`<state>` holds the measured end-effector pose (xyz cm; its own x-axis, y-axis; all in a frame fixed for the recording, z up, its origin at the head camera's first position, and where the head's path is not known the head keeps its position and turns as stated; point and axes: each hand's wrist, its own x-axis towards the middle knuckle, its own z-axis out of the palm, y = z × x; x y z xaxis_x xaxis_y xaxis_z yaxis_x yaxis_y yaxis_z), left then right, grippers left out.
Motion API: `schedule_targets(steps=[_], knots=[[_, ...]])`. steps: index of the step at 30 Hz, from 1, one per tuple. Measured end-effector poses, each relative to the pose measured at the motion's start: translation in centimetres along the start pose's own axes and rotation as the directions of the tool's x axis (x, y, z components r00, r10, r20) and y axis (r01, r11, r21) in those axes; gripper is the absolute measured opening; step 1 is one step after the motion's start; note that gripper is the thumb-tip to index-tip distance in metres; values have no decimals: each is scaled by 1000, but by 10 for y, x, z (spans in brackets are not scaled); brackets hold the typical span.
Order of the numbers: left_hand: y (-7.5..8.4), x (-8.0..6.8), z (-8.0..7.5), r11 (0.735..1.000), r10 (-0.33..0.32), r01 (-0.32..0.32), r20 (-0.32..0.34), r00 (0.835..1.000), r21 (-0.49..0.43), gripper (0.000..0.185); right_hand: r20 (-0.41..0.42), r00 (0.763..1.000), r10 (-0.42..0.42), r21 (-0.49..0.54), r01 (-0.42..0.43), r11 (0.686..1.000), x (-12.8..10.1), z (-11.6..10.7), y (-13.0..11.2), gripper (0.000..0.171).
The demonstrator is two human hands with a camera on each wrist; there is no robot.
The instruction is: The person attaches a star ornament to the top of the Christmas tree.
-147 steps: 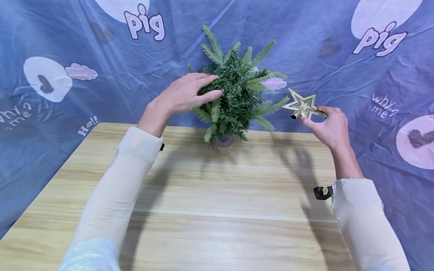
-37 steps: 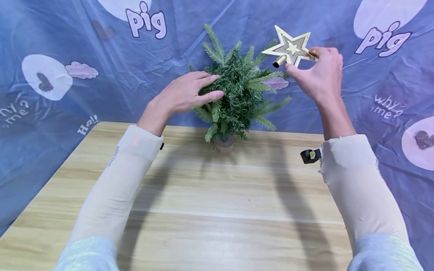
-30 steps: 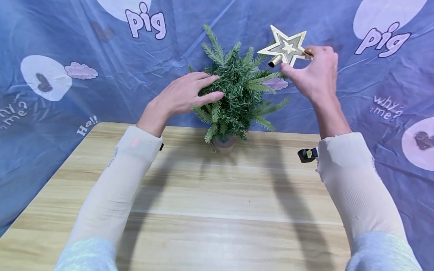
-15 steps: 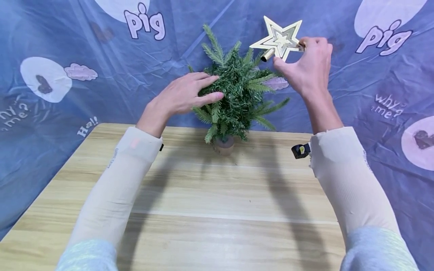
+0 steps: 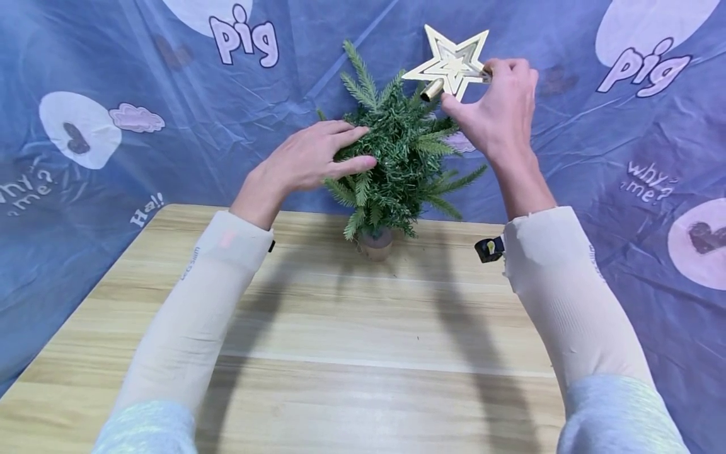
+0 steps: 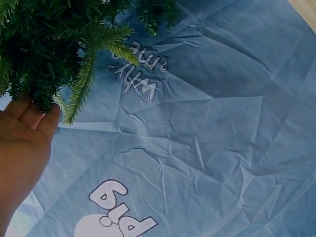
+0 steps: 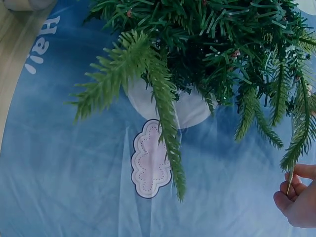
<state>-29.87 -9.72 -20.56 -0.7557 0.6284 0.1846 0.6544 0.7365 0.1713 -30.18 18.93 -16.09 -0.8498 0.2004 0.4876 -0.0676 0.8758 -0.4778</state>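
While the green tree (image 5: 397, 157) is touched by the left hand (image 5: 309, 157), thumb and fingers apart, the gold star (image 5: 455, 65) is pinched left of the right hand (image 5: 503, 110), tube (image 5: 433, 89) slanted down-left near the tree's crown.

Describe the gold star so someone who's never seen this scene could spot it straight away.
Near the far edge of the wooden table stands a green tree. At its upper right in the head view, the right hand pinches the gold star. It's the only five-pointed, shiny gold thing, with a short hollow tube jutting toward the lower left.
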Motion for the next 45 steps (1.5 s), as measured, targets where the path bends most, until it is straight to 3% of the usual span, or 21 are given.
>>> schedule_targets(steps=[30,45], knots=[[0,1,3,998,26,-24,-33,999,58,85,34,999,-27,-16,27,1000,6,7,-32,79],[3,0,1,998,17,-15,-29,999,67,86,13,999,-33,-35,34,999,8,9,-35,78]])
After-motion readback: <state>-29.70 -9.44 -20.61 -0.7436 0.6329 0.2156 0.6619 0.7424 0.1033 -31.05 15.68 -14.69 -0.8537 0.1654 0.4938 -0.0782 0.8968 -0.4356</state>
